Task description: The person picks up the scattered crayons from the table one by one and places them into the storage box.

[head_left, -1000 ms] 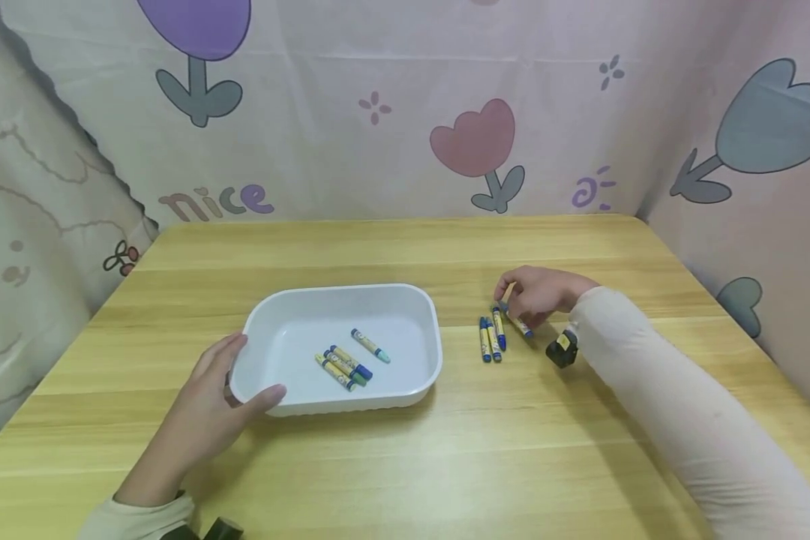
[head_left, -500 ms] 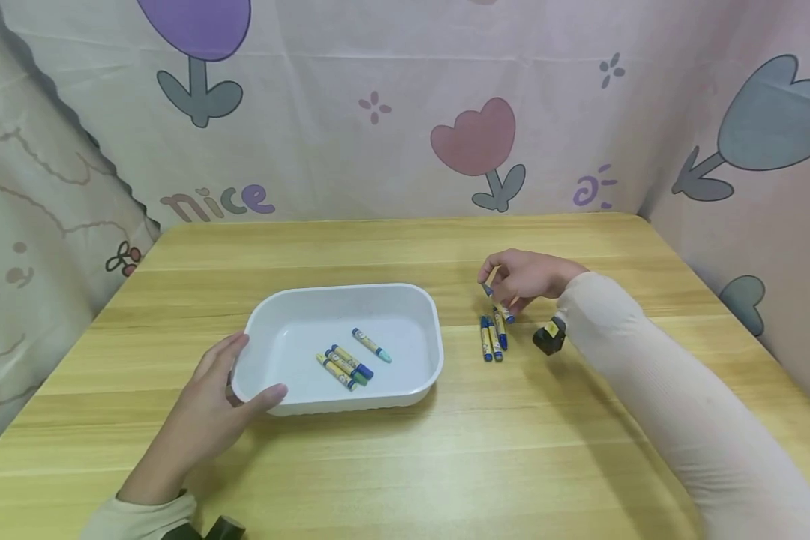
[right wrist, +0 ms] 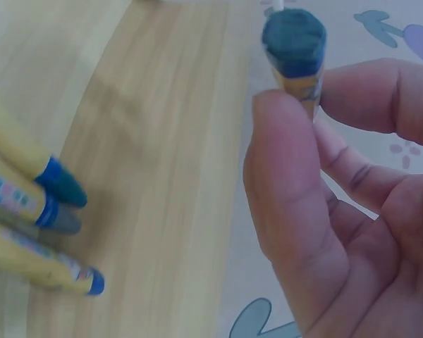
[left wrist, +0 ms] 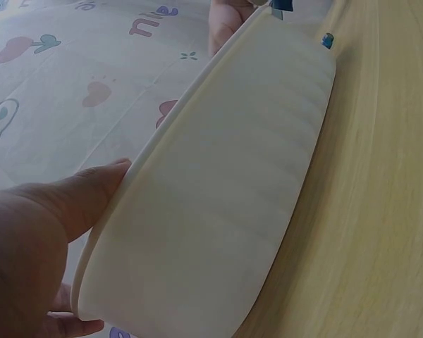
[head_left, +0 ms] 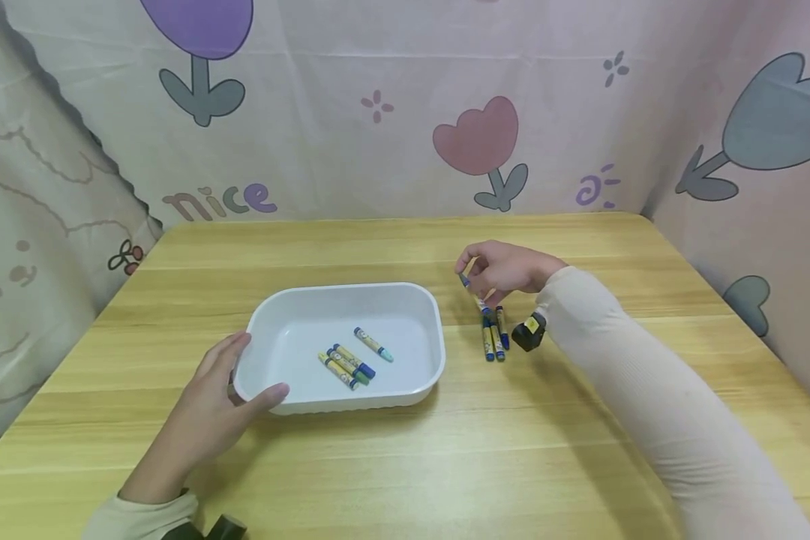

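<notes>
White plastic tray point(head_left: 310, 322), oblong with rounded corners and a turned rim, stands upright on the wood-grain tabletop point(head_left: 418, 465) and holds four paper-wrapped wax crayons. Three lie side by side on its floor toward the near side, slanting the same way: a yellow-tipped crayon point(head_left: 338, 371) nearest, a green-ended crayon point(head_left: 346, 368) in the middle and a blue-ended crayon point(head_left: 355, 361) behind it. A mint-tipped crayon point(head_left: 373, 344) lies apart from these, farther back and to the right, its pale tip aimed at the tray's near right side.

The left hand point(head_left: 205, 409) grips the tray's left end, thumb and fingers parted widely; the thumb lies over the near rim and the fingers bend round the left side.

Outside the tray, past its right end, the right hand point(head_left: 506, 268) is raised over the tabletop. Its thumb and index finger are nearly closed, pinching a dark-green-ended crayon point(right wrist: 295, 44) between them; the other fingers are curled. Below the hand, three table crayons point(head_left: 493, 343) lie close together, well apart from the tray. In the right wrist view one shows a teal tip, another a grey-blue tip and the third a flat blue end.
</notes>
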The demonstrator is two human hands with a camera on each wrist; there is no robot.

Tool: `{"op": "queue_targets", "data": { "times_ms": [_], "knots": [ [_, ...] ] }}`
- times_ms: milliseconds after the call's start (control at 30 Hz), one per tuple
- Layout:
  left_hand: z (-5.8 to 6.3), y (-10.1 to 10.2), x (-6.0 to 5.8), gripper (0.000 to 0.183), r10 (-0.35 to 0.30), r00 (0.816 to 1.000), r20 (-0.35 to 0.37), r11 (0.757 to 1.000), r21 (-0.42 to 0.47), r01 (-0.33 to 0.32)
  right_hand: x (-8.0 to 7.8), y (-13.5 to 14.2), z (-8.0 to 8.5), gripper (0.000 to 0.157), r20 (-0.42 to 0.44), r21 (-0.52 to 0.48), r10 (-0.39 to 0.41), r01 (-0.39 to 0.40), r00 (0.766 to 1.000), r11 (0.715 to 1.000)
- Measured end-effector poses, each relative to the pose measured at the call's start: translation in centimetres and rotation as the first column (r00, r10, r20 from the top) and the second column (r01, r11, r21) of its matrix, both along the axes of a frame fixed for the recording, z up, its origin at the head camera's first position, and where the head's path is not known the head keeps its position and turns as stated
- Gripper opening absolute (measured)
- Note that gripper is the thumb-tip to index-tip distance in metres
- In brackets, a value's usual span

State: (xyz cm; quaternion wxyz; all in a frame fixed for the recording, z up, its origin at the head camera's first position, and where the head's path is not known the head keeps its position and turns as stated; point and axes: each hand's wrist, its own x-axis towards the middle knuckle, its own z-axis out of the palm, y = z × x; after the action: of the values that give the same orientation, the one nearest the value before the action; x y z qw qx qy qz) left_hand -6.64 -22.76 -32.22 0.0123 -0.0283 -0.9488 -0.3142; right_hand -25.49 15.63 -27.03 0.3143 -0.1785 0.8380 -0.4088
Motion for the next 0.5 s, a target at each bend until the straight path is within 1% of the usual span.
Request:
{"op": "queue_targets", "data": {
  "times_ms": [333,500],
  "knots": [
    [-0.1,-0.1,-0.1,0.102,-0.006,1.0,-0.002,1.0,0.003,0.006,0.2,-1.5,0.8,0.04,-0.019,-0.028,-0.014,0.014,1.0,1.0],
    [-0.1,0.0,-0.1,0.101,-0.002,1.0,0.003,1.0,0.009,0.002,0.4,-2.3,0.9,0.039,-0.003,-0.032,-0.015,0.015,1.0,0.999]
  ]
}}
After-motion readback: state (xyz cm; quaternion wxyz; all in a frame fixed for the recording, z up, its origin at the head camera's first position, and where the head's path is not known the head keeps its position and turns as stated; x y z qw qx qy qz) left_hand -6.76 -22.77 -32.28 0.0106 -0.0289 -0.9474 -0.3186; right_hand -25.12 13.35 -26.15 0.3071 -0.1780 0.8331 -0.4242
